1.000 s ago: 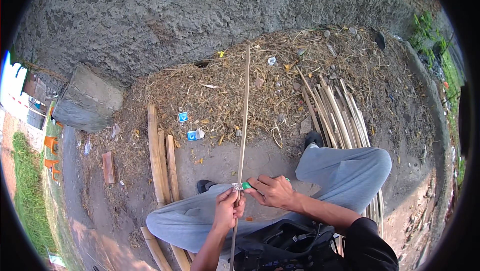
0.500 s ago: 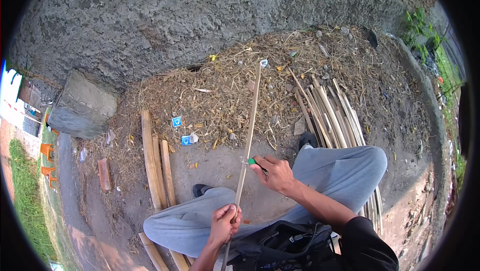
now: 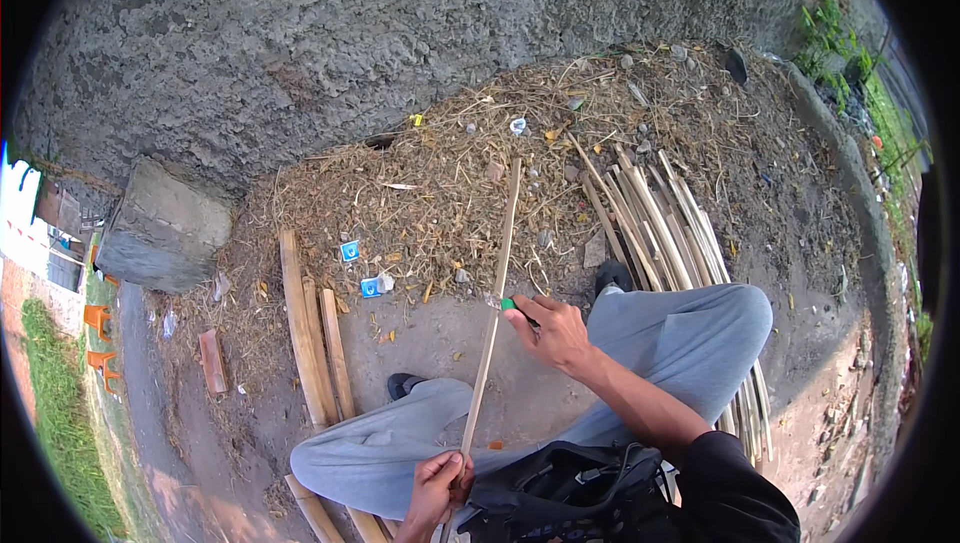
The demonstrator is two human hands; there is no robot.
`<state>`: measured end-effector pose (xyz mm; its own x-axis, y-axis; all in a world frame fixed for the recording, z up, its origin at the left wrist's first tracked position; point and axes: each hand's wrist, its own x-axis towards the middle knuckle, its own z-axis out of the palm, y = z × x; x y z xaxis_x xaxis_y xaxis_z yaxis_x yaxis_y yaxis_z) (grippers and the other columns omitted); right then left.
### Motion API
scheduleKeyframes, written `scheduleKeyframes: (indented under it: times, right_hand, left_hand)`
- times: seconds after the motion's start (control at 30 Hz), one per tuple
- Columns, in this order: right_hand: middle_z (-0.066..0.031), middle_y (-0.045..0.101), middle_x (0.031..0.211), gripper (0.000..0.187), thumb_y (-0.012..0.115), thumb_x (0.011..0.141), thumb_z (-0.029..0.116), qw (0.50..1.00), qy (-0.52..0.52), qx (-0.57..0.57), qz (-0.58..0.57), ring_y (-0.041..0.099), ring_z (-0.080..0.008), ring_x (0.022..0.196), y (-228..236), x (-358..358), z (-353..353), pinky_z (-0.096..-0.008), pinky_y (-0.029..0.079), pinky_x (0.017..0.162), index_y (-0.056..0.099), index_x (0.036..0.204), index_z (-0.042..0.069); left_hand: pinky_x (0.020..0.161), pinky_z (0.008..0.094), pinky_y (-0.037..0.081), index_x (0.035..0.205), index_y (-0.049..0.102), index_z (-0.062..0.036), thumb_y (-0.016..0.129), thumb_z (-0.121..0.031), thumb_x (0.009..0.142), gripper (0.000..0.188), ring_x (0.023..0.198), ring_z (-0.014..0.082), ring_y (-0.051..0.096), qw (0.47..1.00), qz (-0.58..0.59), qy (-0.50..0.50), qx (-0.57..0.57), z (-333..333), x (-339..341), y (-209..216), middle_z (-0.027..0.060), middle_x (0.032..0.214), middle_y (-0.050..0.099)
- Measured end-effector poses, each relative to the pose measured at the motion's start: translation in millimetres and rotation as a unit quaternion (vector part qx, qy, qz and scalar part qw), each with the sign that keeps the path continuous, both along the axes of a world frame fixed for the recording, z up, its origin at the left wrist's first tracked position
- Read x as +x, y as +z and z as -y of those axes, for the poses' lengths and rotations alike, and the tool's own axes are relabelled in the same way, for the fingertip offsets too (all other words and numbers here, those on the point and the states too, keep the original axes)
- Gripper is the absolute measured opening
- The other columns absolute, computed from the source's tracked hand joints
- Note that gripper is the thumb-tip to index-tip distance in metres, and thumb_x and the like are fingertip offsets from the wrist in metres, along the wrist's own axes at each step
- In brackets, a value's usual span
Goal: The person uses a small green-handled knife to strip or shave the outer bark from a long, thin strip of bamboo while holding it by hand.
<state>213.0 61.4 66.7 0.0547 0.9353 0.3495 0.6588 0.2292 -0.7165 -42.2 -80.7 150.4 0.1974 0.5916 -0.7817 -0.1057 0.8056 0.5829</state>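
In left fingers (image 3: pixel 451 464), pale strip (image 3: pixel 484 363)

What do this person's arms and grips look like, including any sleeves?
Each grip is ungloved: left hand, right hand and right forearm are bare. A short black sleeve ends near the right elbow; no sleeve shows on the left. No watch shows.

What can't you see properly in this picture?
All in the head view:
- Thin wooden strip: near end cut off by the lower edge; part hidden by the left hand.
- Green tool: handle mostly hidden by the right hand; its tip is too small.
- Stick pile: middle hidden by the right leg.
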Motion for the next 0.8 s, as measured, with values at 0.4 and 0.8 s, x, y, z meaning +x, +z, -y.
scheduleKeyframes:
  times: [0.4, 0.8]
  right_hand:
    - [-0.0124, 0.068, 0.077, 0.029, 0.064, 0.093, 0.034, 0.999, -0.034, -0.04, -0.014, 0.066, -0.0346, 0.06, -7.8, 13.3, -13.5, -0.0445, 0.052, 0.052, 0.071, 0.108, 0.01]
    - [-0.0178, 0.071, 0.087, 0.034, 0.058, 0.096, 0.037, 0.991, -0.084, -0.094, -0.038, 0.067, -0.0398, 0.072, -23.4, 39.3, -31.8, -0.0452, 0.054, 0.065, 0.071, 0.111, 0.009]
  left_hand:
    - [0.035, 0.0234, 0.023, 0.077, 0.051, -0.0095, 0.047, -0.029, 0.104, 0.033, 0.039, 0.0076, 0.031, 0.999, -0.031, 0.017, 0.016, 57.4, -26.4, -0.1, -0.0006, 0.05, 0.038]
    - [0.036, 0.0222, 0.022, 0.074, 0.051, -0.0113, 0.047, -0.03, 0.104, 0.035, 0.04, 0.0051, 0.029, 0.993, -0.088, -0.002, -0.081, 101.9, -54.5, 14.1, -0.0028, 0.052, 0.039]
